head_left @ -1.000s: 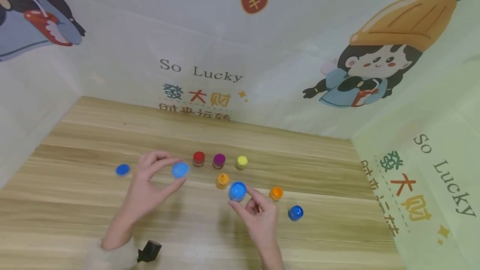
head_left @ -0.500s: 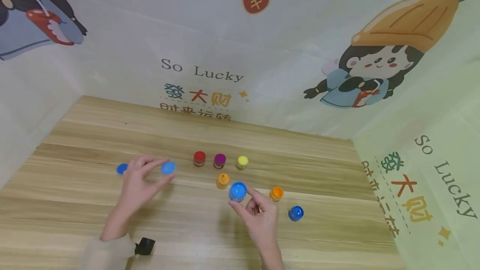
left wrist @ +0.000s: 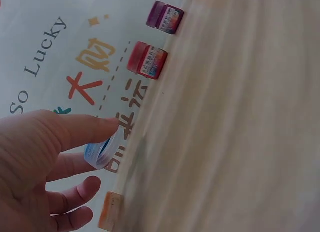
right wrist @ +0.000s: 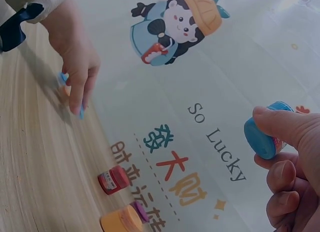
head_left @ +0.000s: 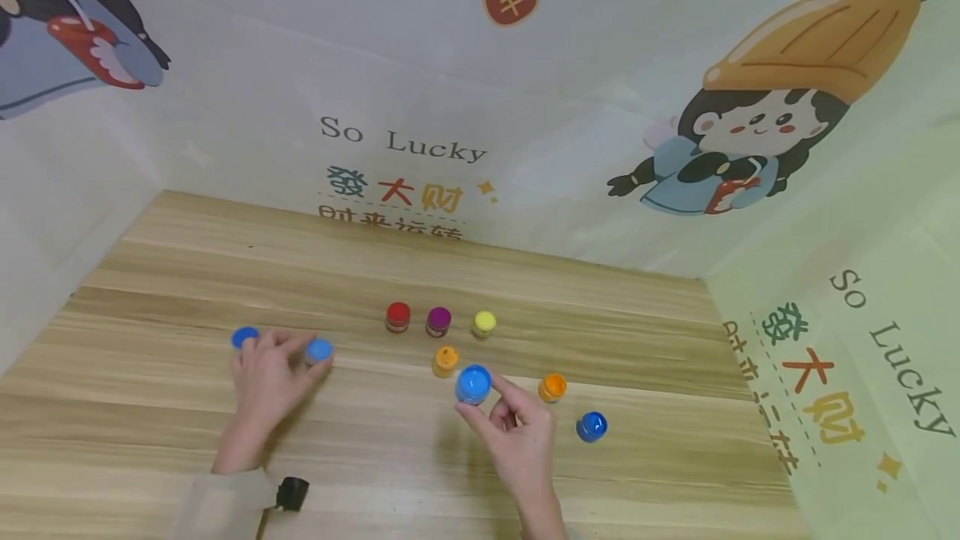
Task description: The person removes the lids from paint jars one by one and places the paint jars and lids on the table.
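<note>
My left hand pinches a light blue jar lid between thumb and fingertips, low over the left part of the table. The left wrist view has this lid on edge, its hollow side showing. Behind the knuckles a dark blue lid lies on the wood, partly covered. An orange block-like piece shows below that hand's fingers. In my right hand a small lidless paint jar, light blue inside, is held up between thumb and fingers; the right wrist view shows the jar tilted.
Red, purple and yellow paint jars stand in a back row. A yellow-orange jar stands in front of them. Lidless orange and dark blue jars stand right. A printed cloth walls the table.
My left hand has carried the light blue lid left, then down toward the table, coming over part of the dark blue lid. The right hand and its jar have stayed nearly still.
</note>
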### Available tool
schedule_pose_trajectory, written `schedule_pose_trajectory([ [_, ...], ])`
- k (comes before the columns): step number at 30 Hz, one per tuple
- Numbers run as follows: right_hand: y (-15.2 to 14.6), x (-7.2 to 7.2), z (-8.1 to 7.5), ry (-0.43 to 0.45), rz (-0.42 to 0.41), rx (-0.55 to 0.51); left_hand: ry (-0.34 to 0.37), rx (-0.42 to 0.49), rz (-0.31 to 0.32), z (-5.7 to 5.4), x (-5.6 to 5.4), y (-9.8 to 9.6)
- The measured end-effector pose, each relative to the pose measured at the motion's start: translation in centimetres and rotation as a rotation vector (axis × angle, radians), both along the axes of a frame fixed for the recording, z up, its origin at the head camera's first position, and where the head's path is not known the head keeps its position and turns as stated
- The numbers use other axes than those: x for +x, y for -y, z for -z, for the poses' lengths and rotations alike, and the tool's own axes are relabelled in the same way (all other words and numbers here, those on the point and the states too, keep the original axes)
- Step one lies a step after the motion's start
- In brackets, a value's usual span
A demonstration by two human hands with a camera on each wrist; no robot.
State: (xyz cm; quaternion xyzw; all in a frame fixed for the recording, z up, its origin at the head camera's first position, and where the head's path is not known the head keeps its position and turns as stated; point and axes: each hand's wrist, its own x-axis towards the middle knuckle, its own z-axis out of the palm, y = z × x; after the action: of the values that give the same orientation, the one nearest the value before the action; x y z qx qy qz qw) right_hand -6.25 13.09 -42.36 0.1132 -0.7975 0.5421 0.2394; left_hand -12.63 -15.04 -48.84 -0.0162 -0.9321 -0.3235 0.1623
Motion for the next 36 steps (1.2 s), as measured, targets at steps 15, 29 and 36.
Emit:
schedule_pose_trajectory([
  [15, -0.02, 0.06, -0.02, -0.009, -0.01, -0.012, 0.165, -0.074, -0.018, -0.05, 0.29, 0.31],
  [29, 0.07, 0.1, -0.25, 0.018, -0.004, -0.019, 0.171, -0.095, -0.001, 0.05, 0.33, 0.4],
  [36, -0.34, -0.12, 0.44, -0.015, -0.015, -0.037, -0.08, -0.004, 0.06, -0.46, -0.06, -0.26],
])
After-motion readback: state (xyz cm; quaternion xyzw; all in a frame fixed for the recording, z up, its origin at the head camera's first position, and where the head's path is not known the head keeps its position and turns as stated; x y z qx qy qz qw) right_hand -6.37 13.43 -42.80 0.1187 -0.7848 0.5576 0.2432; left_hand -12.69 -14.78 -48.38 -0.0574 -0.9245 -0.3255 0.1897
